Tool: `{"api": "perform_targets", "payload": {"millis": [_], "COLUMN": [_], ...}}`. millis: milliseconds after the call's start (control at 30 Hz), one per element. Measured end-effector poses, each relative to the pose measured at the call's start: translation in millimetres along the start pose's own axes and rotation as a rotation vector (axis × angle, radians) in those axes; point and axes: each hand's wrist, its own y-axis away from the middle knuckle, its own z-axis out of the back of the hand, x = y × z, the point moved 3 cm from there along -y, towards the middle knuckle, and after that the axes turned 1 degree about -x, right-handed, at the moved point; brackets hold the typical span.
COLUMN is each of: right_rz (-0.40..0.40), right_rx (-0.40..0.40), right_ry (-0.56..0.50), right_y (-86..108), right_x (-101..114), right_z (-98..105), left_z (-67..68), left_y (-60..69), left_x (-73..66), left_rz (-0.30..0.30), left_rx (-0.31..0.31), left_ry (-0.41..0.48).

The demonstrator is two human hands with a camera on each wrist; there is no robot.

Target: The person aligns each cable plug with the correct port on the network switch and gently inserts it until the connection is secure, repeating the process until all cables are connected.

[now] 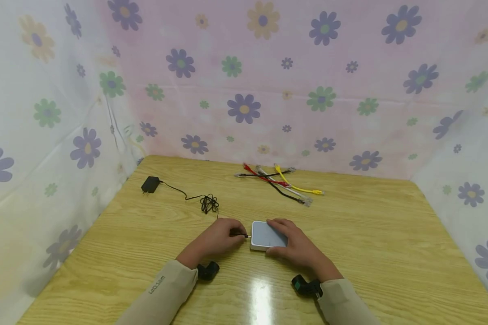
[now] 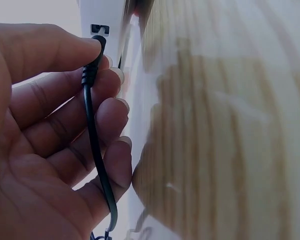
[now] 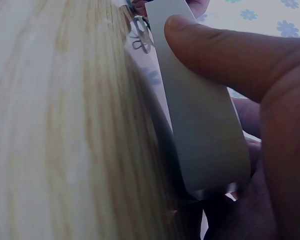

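A small white router-like box (image 1: 264,235) with a grey top lies on the table. My right hand (image 1: 294,243) grips it from the right, the thumb (image 3: 205,47) along its near side. Between thumb and fingers, my left hand (image 1: 221,235) pinches the black power plug (image 2: 94,55) of a thin cord (image 2: 95,145). The plug's metal tip is at the dark port (image 2: 94,29) in the box's left side; how deep it sits, I cannot tell. From the hand the cord runs back through a tied bundle (image 1: 209,204) to a black power adapter (image 1: 150,184).
Several short network cables lie crossed at the back of the table, among them a yellow cable (image 1: 297,185) and a red cable (image 1: 254,171). Flowered cloth (image 1: 244,131) hangs behind and on both sides of the wood-grain table (image 1: 390,253).
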Motion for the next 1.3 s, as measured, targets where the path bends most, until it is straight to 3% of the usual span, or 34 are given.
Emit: {"api": "perform_targets", "payload": {"millis": [1300], "right_rz": [0.037], "right_rx": [0.002], "right_ry": [0.023], "right_y": [-1.3], "right_x": [0.8], "right_z": [-1.4], "left_z": [-6.7], "left_y": [-1.3], "left_x": [-2.6], "left_rz": [0.014], "left_rx": [-0.005], "left_ry": [-0.018]}}
